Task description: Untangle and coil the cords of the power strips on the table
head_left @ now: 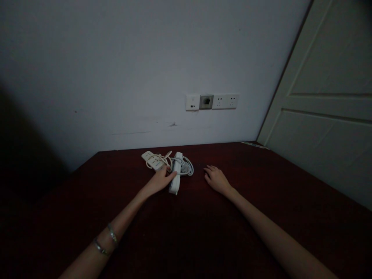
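A white power strip [176,176] with its grey-white cord [188,166] coiled against its right side is on the dark red tabletop. My left hand [161,179] is closed on the strip, the thumb across its near part and the other fingers partly hidden on its left side. Just beyond that hand lies a second, cream power strip [148,155], flat, with a loose cream cord [166,158] looped over it. To the right, apart from both strips, my right hand [217,179] rests palm down on the tabletop, fingers loosely spread and holding nothing.
The dark red tabletop [186,232] meets a pale wall [130,69] at the back. Wall sockets [226,101] and a grey socket plate [206,102] sit low on it. A panelled white door [325,100] bounds the right side. A thin strip [255,145] lies near the back right corner.
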Action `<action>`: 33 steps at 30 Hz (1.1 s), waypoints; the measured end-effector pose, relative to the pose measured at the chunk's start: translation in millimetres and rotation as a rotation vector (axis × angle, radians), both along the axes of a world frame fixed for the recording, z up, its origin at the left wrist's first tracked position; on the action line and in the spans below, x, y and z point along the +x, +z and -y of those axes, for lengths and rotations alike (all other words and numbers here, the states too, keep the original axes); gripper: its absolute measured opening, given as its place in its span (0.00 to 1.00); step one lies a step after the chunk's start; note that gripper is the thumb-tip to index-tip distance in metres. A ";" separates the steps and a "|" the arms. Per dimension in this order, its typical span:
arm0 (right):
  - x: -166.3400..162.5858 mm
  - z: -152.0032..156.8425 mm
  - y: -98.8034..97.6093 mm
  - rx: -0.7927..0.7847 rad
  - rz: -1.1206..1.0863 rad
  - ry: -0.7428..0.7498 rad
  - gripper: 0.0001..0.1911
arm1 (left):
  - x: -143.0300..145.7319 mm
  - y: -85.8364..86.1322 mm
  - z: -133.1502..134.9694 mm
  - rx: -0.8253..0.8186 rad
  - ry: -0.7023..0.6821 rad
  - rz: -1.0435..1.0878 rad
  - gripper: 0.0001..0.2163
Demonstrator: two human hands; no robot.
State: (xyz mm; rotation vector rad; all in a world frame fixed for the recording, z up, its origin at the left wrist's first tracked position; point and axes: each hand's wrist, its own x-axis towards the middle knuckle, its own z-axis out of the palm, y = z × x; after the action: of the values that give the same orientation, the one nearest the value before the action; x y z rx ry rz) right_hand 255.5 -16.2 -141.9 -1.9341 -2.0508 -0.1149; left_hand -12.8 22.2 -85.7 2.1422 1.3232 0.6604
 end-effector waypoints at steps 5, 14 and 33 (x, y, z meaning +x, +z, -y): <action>0.5 -0.1 -1.1 0.001 0.000 0.004 0.22 | 4.5 -8.1 5.3 -0.088 0.013 0.077 0.28; -0.6 -0.7 -3.8 0.015 0.003 0.017 0.22 | 2.1 -19.5 -0.3 -0.269 0.015 0.233 0.31; -9.0 3.2 4.9 0.190 -0.363 0.123 0.20 | 7.2 -23.7 3.9 -0.393 0.081 0.382 0.31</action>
State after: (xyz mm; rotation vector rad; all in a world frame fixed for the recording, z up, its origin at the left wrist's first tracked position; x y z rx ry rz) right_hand 246.5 -19.4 -136.9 -1.5787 -1.8384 0.0638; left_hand -5.6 18.3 -109.4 1.5666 1.2138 0.7288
